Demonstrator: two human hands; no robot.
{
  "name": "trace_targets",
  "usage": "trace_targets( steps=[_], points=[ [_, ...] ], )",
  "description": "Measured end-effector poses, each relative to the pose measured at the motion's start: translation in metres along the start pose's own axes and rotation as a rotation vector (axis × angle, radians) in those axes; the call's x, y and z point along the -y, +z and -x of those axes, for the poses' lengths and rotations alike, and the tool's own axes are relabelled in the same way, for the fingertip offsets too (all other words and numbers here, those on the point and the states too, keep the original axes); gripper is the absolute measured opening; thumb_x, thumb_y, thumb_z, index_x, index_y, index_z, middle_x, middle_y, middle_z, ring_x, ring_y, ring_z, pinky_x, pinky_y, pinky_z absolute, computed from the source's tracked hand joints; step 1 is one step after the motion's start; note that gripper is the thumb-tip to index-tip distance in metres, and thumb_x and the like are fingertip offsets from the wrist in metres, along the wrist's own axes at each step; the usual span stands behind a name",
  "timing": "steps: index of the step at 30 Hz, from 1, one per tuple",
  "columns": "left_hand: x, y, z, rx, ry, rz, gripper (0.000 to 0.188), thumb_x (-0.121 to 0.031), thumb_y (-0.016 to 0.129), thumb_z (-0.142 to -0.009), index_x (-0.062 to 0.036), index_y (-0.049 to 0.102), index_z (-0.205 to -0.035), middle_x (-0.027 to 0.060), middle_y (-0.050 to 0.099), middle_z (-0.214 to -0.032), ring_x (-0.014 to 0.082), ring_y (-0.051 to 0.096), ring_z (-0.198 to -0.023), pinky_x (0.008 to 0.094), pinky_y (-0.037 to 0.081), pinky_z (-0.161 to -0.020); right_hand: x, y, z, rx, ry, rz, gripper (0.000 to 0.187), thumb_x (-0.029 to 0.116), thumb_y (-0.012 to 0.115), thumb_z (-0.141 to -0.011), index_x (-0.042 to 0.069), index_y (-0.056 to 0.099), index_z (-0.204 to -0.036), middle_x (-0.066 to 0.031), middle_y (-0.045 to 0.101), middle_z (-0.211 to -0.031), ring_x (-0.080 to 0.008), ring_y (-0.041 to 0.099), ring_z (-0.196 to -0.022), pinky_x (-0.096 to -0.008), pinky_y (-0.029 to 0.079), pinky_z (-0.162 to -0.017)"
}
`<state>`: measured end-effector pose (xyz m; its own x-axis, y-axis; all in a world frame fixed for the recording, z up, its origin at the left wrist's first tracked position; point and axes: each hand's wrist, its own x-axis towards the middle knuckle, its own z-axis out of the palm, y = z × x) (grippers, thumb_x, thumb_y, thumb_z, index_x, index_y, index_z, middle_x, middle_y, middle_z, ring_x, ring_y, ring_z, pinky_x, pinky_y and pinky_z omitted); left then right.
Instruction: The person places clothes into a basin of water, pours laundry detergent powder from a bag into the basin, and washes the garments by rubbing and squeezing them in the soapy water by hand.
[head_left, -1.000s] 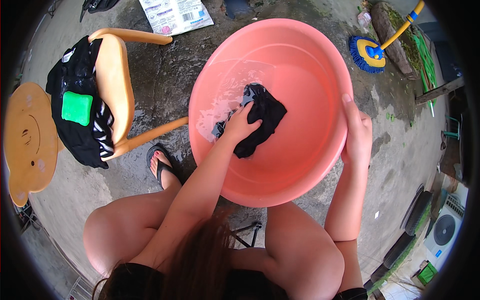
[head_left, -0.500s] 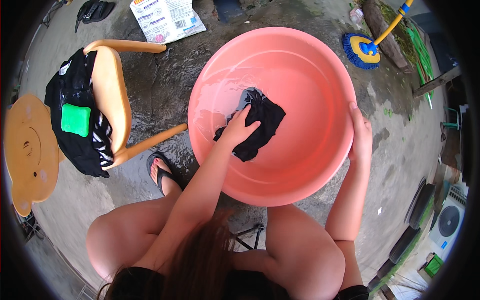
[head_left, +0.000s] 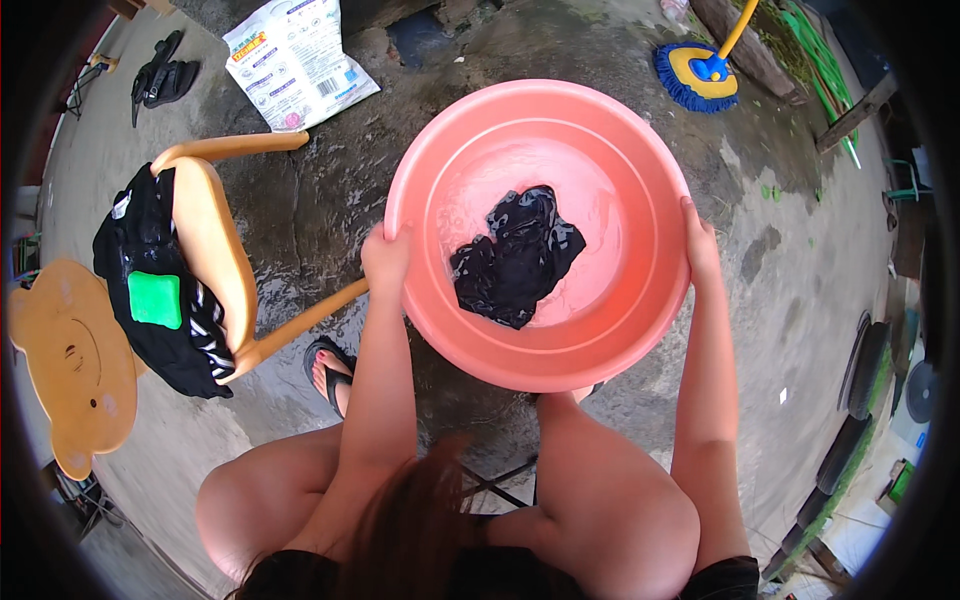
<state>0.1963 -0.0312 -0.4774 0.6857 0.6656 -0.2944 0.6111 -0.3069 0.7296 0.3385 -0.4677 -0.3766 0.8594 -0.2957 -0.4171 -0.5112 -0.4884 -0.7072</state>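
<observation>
I see both hands clamped on the pink basin [head_left: 640, 330] at centre frame: the left hand [head_left: 385, 255] curled over its left rim, the right hand [head_left: 697, 240] gripping the right rim. A dark wet cloth [head_left: 517, 258] lies in shallow water inside. If I tip it unevenly, I judge the water could slosh over my sandalled foot [head_left: 328, 372] below-left, or the wet rim could slip.

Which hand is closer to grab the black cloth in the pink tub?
Probably the left hand: it grips the tub rim right beside the black cloth. The right hand is farther across.
</observation>
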Motion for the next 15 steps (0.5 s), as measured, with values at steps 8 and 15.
trace_targets(
  steps=[8,15],
  points=[
    [-0.02,-0.042,-0.018,-0.119,0.009,-0.282,0.038,-0.026,0.062,-0.081,0.0005,0.065,-0.109,0.0236,0.065,-0.105,0.0362,0.063,-0.101,0.0432,0.047,-0.091,-0.058,0.049,-0.005,0.054,0.015,-0.058,0.078,0.058,0.053,-0.09,-0.016,0.061,-0.113,-0.0265,0.066,-0.106,-0.0293,0.064,-0.1,-0.0346,0.048,-0.088],
    [-0.125,-0.05,-0.062,-0.187,0.182,-0.293,0.061,-0.03,0.062,-0.081,-0.0029,0.048,-0.134,0.0229,0.046,-0.133,0.0385,0.041,-0.127,0.0473,0.036,-0.105,-0.063,0.074,0.024,0.01,-0.047,0.008,0.064,0.052,0.057,-0.09,-0.012,0.065,-0.094,-0.0228,0.068,-0.082,-0.0266,0.066,-0.08,-0.0373,0.05,-0.075]
  ],
)
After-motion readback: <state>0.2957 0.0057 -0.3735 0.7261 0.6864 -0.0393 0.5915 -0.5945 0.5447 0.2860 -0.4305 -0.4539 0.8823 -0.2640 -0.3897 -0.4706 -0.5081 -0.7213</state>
